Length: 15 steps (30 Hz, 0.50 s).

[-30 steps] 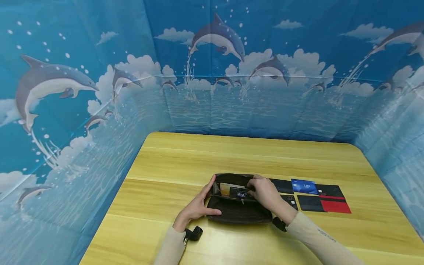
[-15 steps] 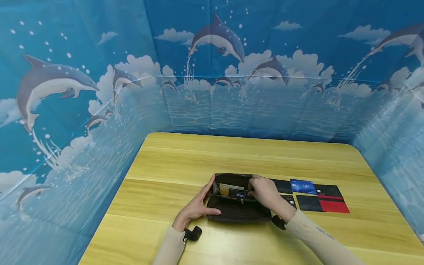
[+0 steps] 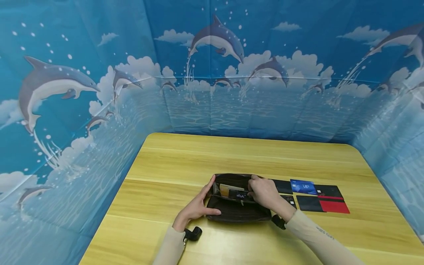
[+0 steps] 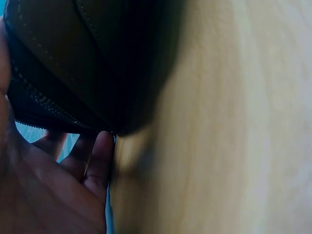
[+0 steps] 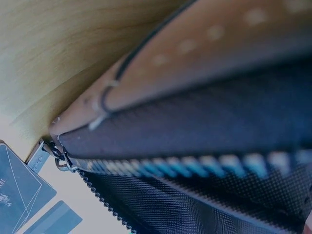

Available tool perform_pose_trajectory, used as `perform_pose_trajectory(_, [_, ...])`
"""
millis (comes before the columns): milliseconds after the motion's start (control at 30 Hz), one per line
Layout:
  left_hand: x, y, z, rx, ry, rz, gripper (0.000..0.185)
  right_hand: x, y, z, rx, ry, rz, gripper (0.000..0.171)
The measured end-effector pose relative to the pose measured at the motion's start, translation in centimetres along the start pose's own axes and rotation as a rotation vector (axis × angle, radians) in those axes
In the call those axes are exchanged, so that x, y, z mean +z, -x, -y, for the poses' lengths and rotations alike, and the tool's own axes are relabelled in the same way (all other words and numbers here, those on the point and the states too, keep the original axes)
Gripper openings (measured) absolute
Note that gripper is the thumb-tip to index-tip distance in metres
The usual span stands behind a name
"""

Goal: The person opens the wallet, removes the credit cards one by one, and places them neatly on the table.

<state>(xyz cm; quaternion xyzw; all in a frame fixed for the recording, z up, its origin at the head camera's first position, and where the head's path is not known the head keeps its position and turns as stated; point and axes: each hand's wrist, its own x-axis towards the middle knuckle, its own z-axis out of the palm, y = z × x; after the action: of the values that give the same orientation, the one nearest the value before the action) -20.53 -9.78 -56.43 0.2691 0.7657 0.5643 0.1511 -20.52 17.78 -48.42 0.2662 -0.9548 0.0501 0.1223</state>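
A dark brown zip wallet (image 3: pixel 240 213) lies spread on the table. My left hand (image 3: pixel 194 206) holds its left end, with the thumb over the near flap and the fingers along the far side. In the left wrist view, the left fingers (image 4: pixel 101 151) touch the wallet's zip edge. My right hand (image 3: pixel 265 191) reaches into the wallet's right side and pinches a black VIP card (image 3: pixel 236 194) there; its fingertips are partly hidden. Behind that card stands a yellowish card (image 3: pixel 226 189). The right wrist view shows the zip teeth (image 5: pixel 195 165) up close.
To the right of the wallet lie a blue VIP card (image 3: pixel 303 186), a red and black card (image 3: pixel 334 206) and several dark cards (image 3: pixel 309 203). A zip pull (image 5: pixel 36 157) hangs at the wallet's corner. A dolphin-print curtain (image 3: pixel 212 103) surrounds the wooden table (image 3: pixel 159 158).
The black VIP card has shifted slightly down inside the wallet, with the right hand moving a little left. The left hand stays in place.
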Motion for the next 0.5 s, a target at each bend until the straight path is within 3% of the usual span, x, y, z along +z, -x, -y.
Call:
perform_pose_trajectory(267, [0.01,0.01,-0.16,0.001,-0.015,0.004,0.114,0.07,0.33,-0.22,-0.012,-0.067,-0.08,0.032])
perform_pose_trajectory(500, [0.06,-0.04,-0.06,0.009,-0.022,0.001,0.114,0.16,0.4,-0.26,-0.008,-0.077,-0.086,0.031])
